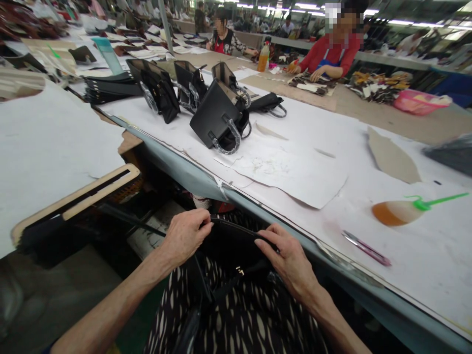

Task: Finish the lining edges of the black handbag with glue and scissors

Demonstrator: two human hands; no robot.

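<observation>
A black leather handbag [232,246] lies in my lap, below the edge of the long white table [368,162]. My left hand [184,236] pinches its top edge on the left side, fingers closed on the leather. My right hand [287,258] grips the same top edge on the right, fingers curled over it. A small gold fitting [240,270] shows on the bag's front. Part of the bag is hidden between my hands and my patterned skirt.
Several finished black handbags [217,118] with wrapped handles stand on the table ahead. A glue bottle [400,211] with a green nozzle and a pink tool [367,248] lie at right. Other people work at far tables. A side table [47,142] is at left.
</observation>
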